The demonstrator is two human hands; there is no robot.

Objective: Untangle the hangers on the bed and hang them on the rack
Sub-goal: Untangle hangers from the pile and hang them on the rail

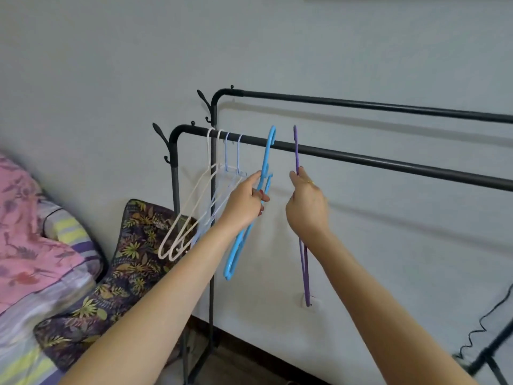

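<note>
A black clothes rack has a near rail point(361, 159) and a far rail point(361, 105). Two white hangers point(191, 207) and two pale lilac hangers point(231, 162) hang at the near rail's left end. My left hand point(247, 202) grips a blue hanger point(236, 254) just below its neck; its hook sits over the near rail. My right hand point(305, 209) grips a purple hanger point(296, 151) by the neck, seen edge-on, its hook at the rail, and I cannot tell whether it rests on it.
The bed point(33, 301) lies at lower left with a pink cover and a dark floral pillow point(111, 273) leaning against the rack's post. A black cable point(483, 326) runs at lower right. The pale wall stands behind the rack.
</note>
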